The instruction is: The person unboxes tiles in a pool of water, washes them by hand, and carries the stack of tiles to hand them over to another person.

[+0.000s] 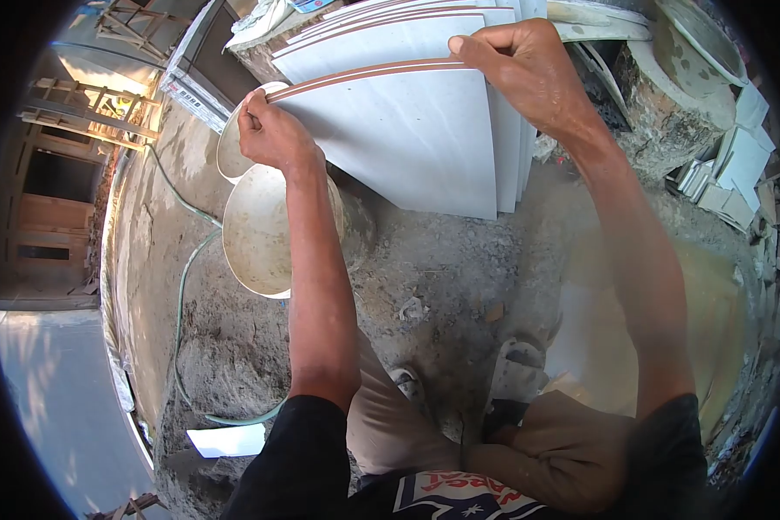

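Observation:
Several large pale tiles with reddish-brown edges lean in a row at the top centre. My left hand [273,134] pinches the upper left corner of the front tile [407,130]. At the upper right corner my right hand [529,74] grips the top edge, its thumb pointing left. Two thin edges lie close together between my hands, so I cannot tell whether one tile or two are held. Behind them more tiles [373,48] stand tilted.
A whitish bucket [258,232] stands below my left hand, with another round container behind it. A green hose [182,286] runs along the left. Broken tile pieces [741,165] lie at right, beside a rough stump-like block [680,113]. My feet are on the dusty ground.

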The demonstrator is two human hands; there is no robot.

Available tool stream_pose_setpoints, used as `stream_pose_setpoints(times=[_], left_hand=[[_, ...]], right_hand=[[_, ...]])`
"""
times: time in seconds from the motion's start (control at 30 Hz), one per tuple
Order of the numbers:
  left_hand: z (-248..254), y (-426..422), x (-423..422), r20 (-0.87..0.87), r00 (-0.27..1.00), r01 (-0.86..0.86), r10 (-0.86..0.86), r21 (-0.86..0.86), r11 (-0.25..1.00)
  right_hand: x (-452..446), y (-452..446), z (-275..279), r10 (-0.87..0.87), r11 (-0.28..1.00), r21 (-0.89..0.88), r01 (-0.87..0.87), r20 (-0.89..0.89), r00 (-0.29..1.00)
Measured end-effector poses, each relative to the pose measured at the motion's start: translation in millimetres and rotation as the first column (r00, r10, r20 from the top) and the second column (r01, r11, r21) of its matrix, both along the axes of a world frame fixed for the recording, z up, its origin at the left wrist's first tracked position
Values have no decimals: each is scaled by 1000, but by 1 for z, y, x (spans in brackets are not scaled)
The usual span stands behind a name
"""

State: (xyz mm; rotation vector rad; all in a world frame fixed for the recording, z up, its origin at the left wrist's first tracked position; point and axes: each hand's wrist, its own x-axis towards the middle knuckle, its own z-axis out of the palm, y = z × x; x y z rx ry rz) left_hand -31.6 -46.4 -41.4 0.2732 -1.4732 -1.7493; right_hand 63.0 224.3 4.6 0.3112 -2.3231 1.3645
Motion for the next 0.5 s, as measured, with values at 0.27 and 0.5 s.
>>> stream_pose_setpoints(times=[0.27,0.5], left_hand=[[-3,-1,-5,11,998,-66,66,-21,998],[-10,-25,-4,3,1000,9,-9,7,1000]], right_hand=[[-4,5,4,28,999,34,-29,26,999],[-2,0,0,98,989,-122,-89,73,993]])
